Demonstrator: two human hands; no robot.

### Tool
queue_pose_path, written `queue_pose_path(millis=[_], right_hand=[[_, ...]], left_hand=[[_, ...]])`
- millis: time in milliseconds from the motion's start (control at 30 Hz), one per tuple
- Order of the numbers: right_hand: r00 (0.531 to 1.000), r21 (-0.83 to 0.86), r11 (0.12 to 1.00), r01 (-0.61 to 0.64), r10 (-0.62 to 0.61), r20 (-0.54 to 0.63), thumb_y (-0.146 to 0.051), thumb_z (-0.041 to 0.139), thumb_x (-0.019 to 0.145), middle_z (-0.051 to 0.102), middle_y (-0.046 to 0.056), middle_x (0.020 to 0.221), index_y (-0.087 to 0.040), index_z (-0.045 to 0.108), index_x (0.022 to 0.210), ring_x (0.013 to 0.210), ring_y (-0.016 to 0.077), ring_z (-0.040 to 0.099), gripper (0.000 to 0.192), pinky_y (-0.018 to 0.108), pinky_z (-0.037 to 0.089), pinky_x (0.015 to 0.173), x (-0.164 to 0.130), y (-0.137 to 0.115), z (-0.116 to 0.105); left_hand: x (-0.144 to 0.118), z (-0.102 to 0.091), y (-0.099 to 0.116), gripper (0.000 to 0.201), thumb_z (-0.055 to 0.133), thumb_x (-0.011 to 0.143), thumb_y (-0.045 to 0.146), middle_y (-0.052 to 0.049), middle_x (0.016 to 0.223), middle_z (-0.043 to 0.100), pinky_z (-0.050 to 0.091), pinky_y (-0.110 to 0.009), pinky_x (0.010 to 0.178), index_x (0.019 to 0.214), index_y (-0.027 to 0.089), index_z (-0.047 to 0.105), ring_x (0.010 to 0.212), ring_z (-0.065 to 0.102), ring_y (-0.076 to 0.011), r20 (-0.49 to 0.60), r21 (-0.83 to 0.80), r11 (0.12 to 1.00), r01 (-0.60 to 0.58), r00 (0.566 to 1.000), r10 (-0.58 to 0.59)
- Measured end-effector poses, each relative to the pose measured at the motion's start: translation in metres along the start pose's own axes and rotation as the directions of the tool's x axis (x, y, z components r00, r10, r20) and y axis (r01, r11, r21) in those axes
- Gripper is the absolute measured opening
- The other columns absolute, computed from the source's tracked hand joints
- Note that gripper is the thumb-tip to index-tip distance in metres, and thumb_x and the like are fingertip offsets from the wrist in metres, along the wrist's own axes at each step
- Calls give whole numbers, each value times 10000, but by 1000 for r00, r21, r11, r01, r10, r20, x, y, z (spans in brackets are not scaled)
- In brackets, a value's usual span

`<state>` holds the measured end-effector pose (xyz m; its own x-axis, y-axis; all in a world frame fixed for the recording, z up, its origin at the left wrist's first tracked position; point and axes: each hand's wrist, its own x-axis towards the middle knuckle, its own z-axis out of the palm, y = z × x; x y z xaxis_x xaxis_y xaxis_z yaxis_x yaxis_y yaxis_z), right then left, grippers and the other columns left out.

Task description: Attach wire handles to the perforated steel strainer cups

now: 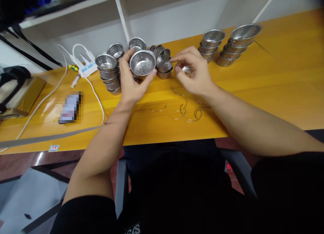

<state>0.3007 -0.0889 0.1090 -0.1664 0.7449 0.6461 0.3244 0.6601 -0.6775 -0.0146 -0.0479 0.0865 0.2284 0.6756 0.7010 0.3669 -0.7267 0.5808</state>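
The perforated steel cup [143, 63] is raised above the far middle of the desk, its mouth facing up and towards the wearer. The left hand [132, 86] is closed about its rim, thumb on the near right edge and fingers on the left. The right hand [196, 72] is partly open, forefinger extended and thumb apart from it, with no object visible in its grasp; its forefinger is at the leaning cups [164, 73] just right of the raised cup, though contact cannot be confirmed. The step in hand is judged to be handling cups singly; the next move appears to call for a steady left hold and a careful right pinch, as the leaning cups look easily toppled. Stacked cups [107, 72] stand to the left, two further stacks [234, 52] at far right. Nearer lie loose curved wires [182, 115]; a phone [70, 107] lies left, nearer than the power strip [88, 68].
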Motion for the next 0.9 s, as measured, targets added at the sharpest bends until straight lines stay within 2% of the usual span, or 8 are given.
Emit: queue_pose_path(millis=[100, 267, 467, 633, 733, 800, 900], right_hand=[[1000, -68, 998, 8, -8, 6, -873, 887, 1103, 836, 197, 1382, -376, 887, 1303, 1372, 474, 756, 536, 693, 722, 1189, -1, 1, 1], [998, -164, 986, 38, -29, 52, -801, 802, 1169, 830, 211, 1492, -373, 903, 1347, 1430, 510, 793, 475, 788, 714, 1243, -4, 2, 1], [995, -196, 979, 50, -31, 100, -703, 797, 1202, 851, 208, 1466, -372, 907, 1410, 1440, 514, 805, 407, 788, 707, 1267, -4, 0, 0], [992, -226, 974, 29, -1, 127, -655, 799, 1207, 862, 207, 1444, -372, 917, 1453, 1451, 516, 780, 393, 785, 695, 1295, -4, -7, -1], [990, -235, 972, 12, 22, 141, -629, 796, 1204, 871, 205, 1427, -372, 924, 1473, 1450, 514, 772, 393, 779, 684, 1319, -4, -13, -2], [989, -233, 972, -5, 39, 141, -611, 795, 1198, 880, 198, 1396, -375, 926, 1483, 1443, 509, 772, 393, 773, 684, 1326, -4, -16, -1], [990, -211, 978, 4, 26, 139, -598, 784, 1197, 880, 199, 1390, -368, 933, 1463, 1425, 509, 779, 382, 787, 680, 1325, -4, -18, 0]], left_hand=[[4, -4, -11, 1190, 881, 1024, 1008, -141, 2000, 545, 336, -640, 1711, 1952, 427, 414, 2036, 364, -455, -149, 99, 995, 33, 989, -18], [4, -7, -26, 1148, 791, 1069, 1032, -111, 2073, 495, 206, -665, 1755, 1968, 431, 404, 2068, 285, -435, -153, 226, 969, 99, 986, -65], [7, -16, -32, 1080, 793, 1122, 923, -126, 2084, 473, 205, -667, 1759, 1978, 423, 365, 2081, 252, -432, -165, 223, 971, 87, 985, -51], [14, -35, -22, 929, 857, 1100, 812, -69, 2061, 523, 88, -708, 1770, 1895, 472, 520, 2040, 306, -433, -147, 247, 968, 33, 989, 3], [15, -46, -24, 617, 794, 1159, 772, 48, 2019, 597, -4, -786, 1753, 1714, 520, 695, 2022, 324, -396, -176, 358, 934, 14, 983, 52], [13, -48, -29, 441, 729, 1196, 782, 103, 2001, 626, 67, -832, 1734, 1554, 531, 781, 2007, 350, -382, -167, 408, 913, 1, 983, 73], [11, -37, -38, 466, 680, 1192, 853, 85, 2020, 613, 232, -825, 1704, 1473, 512, 826, 2025, 338, -389, -91, 376, 926, -30, 994, 69]])
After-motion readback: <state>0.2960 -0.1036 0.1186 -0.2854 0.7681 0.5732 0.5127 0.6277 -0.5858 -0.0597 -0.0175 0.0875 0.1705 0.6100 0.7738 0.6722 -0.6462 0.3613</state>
